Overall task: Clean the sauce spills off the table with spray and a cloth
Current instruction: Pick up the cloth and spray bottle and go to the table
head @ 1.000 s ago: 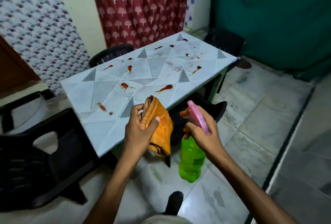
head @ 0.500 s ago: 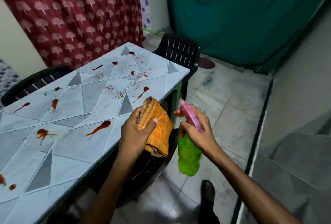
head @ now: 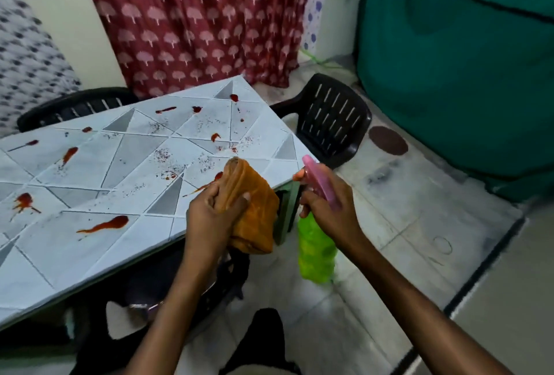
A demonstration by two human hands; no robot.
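— What did the hands hold at that moment?

— The left hand was closed around a folded orange cloth, thumb on top, and held it in the air just over the near corner of the bench. The right hand was wrapped around the neck of the spray bottle, with the pink trigger head pointing toward the bench top. Its green body hung off the bench, beside the edge.

— Why was the cloth held bunched like that?

— I think to keep it ready. A folded pad gives a firm face for wiping, and it stayed dry above the mess until the spray was on.

— And the bottle, why so low and at the side?

— The nozzle was about level with the surface, so the mist would go across the stains and not on the floor. This is my judgement only.

— Where was the sauce?

— Red sauce spills lay over most of the bench: a long streak near the front, a splash at the left, small drops and fine speckles toward the far corner. One streak ended close under the cloth. Nothing looked wiped yet.

— Anything near the bench?

— A black plastic chair stood at the far corner, and another was pushed under the near side.
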